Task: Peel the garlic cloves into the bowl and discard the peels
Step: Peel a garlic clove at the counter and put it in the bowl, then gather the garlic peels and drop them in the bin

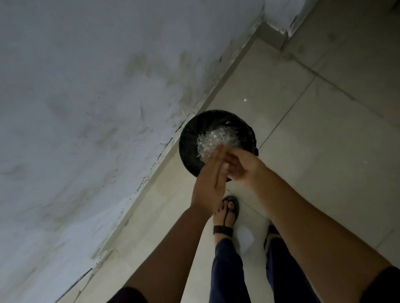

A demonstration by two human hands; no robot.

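Note:
A round black bin [188,138] lined with a dark bag stands on the tiled floor against the wall. A heap of pale garlic peels [215,140] lies inside it. My left hand [209,182] is held flat and upright over the bin's near rim, fingers straight. My right hand [241,165] is right beside it, palm toward the left one, fingers loosely bent and touching the left palm. No peel shows clearly in either hand. No garlic cloves and no bowl are in view.
A stained white wall [81,101] runs along the left, meeting the pale floor tiles [315,153] at a skirting. My sandalled feet [226,214] stand just behind the bin. A wall corner [279,23] juts out at the upper right.

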